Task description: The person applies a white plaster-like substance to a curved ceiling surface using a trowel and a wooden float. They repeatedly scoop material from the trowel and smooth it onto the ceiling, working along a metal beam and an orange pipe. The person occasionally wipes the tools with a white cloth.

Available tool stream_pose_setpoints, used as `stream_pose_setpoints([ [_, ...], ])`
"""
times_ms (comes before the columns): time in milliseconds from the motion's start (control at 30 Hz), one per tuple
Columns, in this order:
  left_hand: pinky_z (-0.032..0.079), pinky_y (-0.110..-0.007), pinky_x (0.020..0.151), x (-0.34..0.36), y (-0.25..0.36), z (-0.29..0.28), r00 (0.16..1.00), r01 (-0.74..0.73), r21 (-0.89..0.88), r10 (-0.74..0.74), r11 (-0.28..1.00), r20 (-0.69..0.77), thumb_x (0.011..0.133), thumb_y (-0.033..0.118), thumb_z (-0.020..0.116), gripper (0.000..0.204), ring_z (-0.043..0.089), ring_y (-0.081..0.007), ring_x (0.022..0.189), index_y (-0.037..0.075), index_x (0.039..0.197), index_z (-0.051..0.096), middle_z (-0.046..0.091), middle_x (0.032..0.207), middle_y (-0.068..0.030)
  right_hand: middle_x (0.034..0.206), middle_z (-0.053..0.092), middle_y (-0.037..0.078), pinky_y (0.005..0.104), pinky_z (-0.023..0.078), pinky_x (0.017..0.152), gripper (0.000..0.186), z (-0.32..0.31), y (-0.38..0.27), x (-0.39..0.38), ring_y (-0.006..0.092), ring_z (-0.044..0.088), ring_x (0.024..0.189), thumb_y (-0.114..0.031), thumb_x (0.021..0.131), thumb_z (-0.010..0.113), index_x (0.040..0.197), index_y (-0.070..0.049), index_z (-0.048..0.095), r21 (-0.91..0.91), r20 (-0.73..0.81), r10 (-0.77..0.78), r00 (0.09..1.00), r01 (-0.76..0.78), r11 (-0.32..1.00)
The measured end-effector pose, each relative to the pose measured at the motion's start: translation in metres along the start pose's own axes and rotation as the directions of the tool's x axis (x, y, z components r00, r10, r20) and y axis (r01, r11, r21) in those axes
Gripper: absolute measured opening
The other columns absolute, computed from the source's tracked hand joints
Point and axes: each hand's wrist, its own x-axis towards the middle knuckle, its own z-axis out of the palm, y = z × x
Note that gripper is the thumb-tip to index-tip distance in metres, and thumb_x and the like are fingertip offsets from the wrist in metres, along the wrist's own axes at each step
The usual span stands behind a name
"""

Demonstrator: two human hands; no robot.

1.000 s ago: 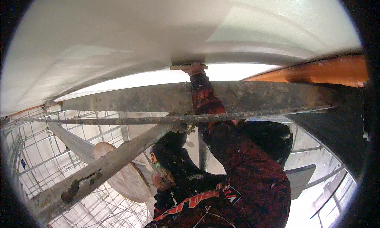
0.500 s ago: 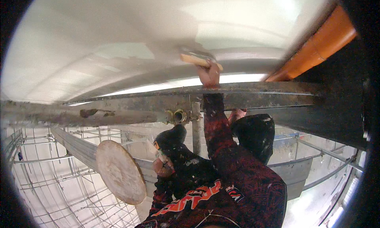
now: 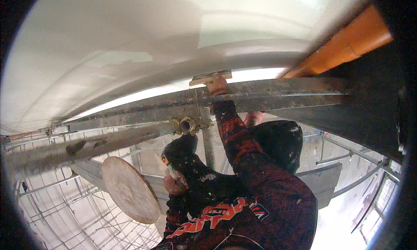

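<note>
My right hand [image 3: 217, 84] is closed round a plastering trowel [image 3: 199, 80] with a flat, straight edge and a tan side. My arm reaches forward over a grey beam, and the trowel is at the lower edge of a smooth, pale plastered surface [image 3: 165, 41], beside a bright strip. Whether its blade touches the surface is hard to tell. Low on the left, by my knee, my left hand [image 3: 176, 184] is closed round a narrow pale tool [image 3: 167, 162], most of it hidden by my fingers. Near that hand is a round, plaster-smeared board [image 3: 130, 190].
A long grey beam [image 3: 282, 88] and a scaffold tube [image 3: 117, 137] with a coupler [image 3: 187, 125] cross in front of me. An orange pipe [image 3: 343, 46] slants down at the right, beside a dark panel. Scaffold tubes and planks [image 3: 321, 187] lie below.
My right hand has brought the trowel down and slightly left, from higher on the plastered surface to its lower edge. My left hand has hardly moved. The view has tilted a little.
</note>
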Motion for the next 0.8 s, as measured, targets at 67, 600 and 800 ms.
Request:
stream_pose_setpoints([
  [67,0.046,-0.032,0.042,0.004,0.001,-0.012,0.97,0.158,-0.201,-0.114,0.967,0.215,0.083,0.029,0.055,0.027,0.054,-0.0218,0.046,0.003,0.078,0.052,0.054,0.055,-0.01,0.11,0.058,0.014,0.0402,0.046,0.086,0.065,0.01,-0.021,0.007,0.0298,0.057,0.097,-0.054,0.059,0.073,0.104,-0.009,0.062,-0.069,0.097,0.064,0.993,-0.057,0.996],
  [600,0.043,-0.032,0.048,0.012,0.021,0.003,0.986,0.116,-0.037,-0.11,0.993,0.125,0.073,0.033,0.061,0.03,0.056,-0.0254,0.053,0.005,0.084,0.057,0.058,0.062,-0.0089,0.112,0.056,0.007,0.038,0.037,0.101,0.077,0.04,0.012,0.084,0.0223,0.052,0.107,-0.063,0.059,0.07,0.11,-0.007,0.056,-0.155,-0.163,0.035,0.986,-0.061,0.986],
  [800,0.045,-0.037,0.048,0.019,0.014,-0.002,0.793,-0.494,0.868,0.439,0.056,0.423,0.076,0.035,0.061,0.034,0.056,-0.0269,0.055,0.003,0.087,0.055,0.058,0.068,-0.0114,0.107,0.056,0.007,0.0366,0.036,0.102,0.068,0.002,0.016,0.055,0.0204,0.052,0.104,-0.058,0.064,0.069,0.105,-0.005,0.056,-0.002,-0.217,0.011,0.976,-0.012,1.0],
])
